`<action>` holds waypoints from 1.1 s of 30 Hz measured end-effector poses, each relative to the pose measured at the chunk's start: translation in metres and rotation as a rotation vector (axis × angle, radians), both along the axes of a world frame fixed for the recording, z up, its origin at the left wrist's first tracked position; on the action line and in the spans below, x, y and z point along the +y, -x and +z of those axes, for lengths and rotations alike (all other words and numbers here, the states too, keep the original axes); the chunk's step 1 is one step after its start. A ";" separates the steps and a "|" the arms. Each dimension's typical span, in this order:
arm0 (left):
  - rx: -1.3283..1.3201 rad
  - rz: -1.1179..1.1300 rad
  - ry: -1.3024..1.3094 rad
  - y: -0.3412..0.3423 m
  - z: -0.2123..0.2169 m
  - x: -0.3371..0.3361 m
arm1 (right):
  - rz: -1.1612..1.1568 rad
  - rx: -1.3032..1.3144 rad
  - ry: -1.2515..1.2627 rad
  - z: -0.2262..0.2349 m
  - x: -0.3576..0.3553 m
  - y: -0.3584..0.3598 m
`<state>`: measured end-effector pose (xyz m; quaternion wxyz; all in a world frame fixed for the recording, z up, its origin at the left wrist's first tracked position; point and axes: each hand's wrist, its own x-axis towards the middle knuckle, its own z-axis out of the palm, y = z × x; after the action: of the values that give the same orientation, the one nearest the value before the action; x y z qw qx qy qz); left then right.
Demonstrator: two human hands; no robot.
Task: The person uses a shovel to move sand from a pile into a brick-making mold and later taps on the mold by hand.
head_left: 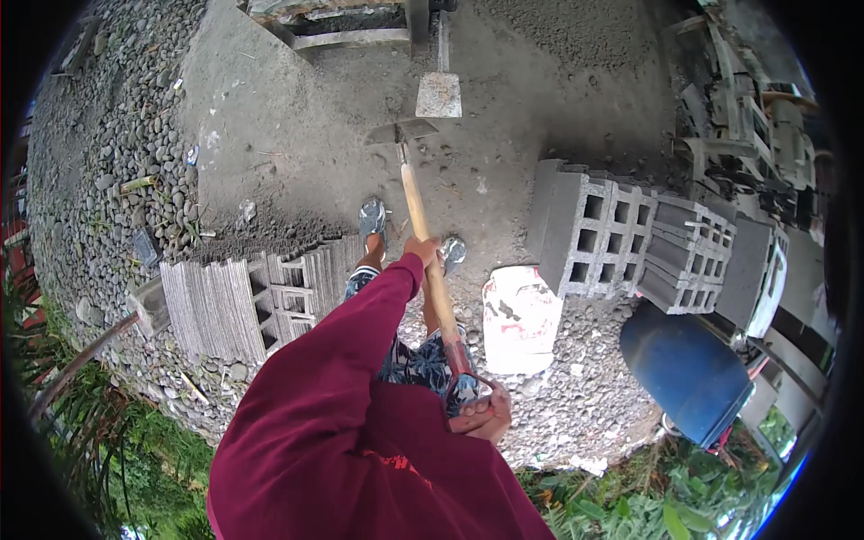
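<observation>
I hold a shovel (416,202) with a pale wooden shaft and a red handle end. My left hand (423,250) is wrapped around the middle of the shaft. At the handle end, close to my body, my right hand (486,416) is closed on the grip. The dark metal blade (400,133) points away from me, low over the grey ground beyond my shoes; whether it touches the ground I cannot tell. Just past it lies a square, rust-spotted metal blade (439,95) on a thin shaft.
Hollow concrete blocks (612,236) stand in a row at right, beside a white stained sack (522,322) and a blue drum (686,373). More stacked blocks (211,306) are at left, near loose stones (135,117). A wooden frame (351,39) stands at the far side.
</observation>
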<state>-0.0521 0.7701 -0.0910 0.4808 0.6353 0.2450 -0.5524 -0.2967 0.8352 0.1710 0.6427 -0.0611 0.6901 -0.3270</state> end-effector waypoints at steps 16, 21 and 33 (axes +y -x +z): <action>0.558 -0.171 -0.216 0.074 0.119 0.067 | 0.056 0.336 -0.035 0.235 -0.012 -0.158; 0.570 -0.074 -0.099 0.080 0.132 0.053 | 0.235 0.425 0.123 0.257 -0.018 -0.182; 0.055 -0.778 -0.053 -0.047 0.029 -0.058 | 0.057 0.110 0.028 0.089 0.020 -0.116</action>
<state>-0.0047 0.7125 -0.0617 0.2122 0.6780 0.0129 -0.7037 -0.1803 0.8548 0.2601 0.6120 -0.1078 0.7177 -0.3142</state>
